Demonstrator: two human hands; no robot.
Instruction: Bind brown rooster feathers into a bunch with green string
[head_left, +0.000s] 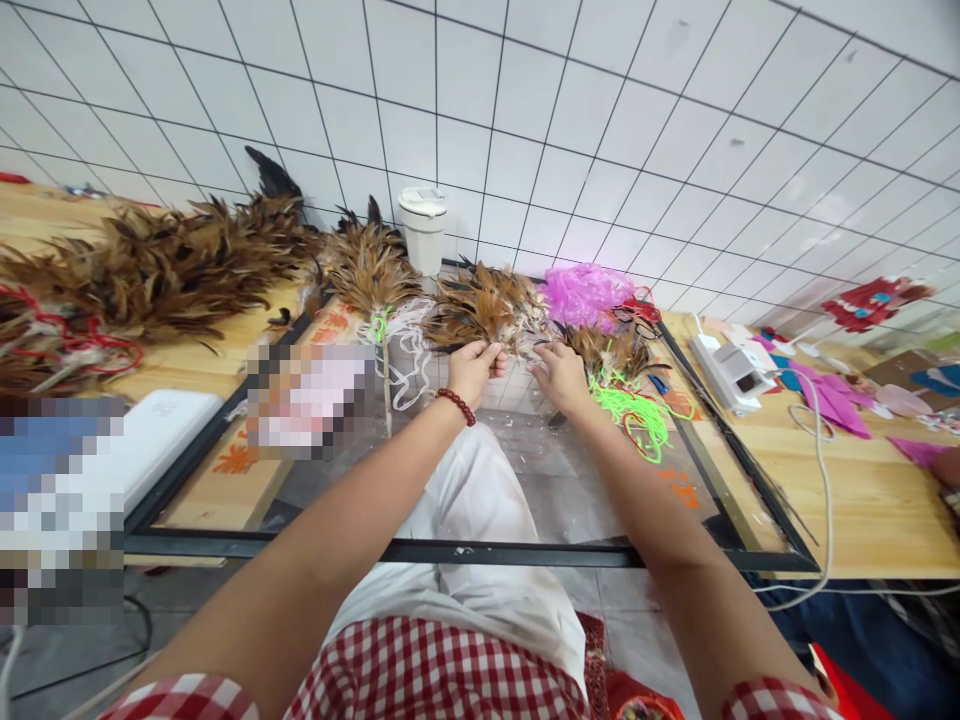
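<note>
My left hand point(474, 372), a beaded bracelet at its wrist, is closed in a pinch at the near edge of a heap of loose brown feathers point(480, 305). Whatever is between its fingertips is too small to make out. Just to the right, my right hand point(561, 376) has its fingers apart and slightly bent, close to the pale ends of the same heap. A bunch of brown feathers point(611, 350) and a tangle of bright green cord point(636, 405) lie beside it. Left of the heap, a feather bunch on a stick point(367, 265) rests near white string point(409, 350).
A black-framed glass panel point(517, 553) forms the work surface. Behind stand a white lidded cup point(424, 228) and pink-purple feathers point(589, 290). Long feather bundles point(150, 265) lie at left near a white box-shaped device point(169, 440). A white power strip point(731, 370) and cable point(823, 480) are at right.
</note>
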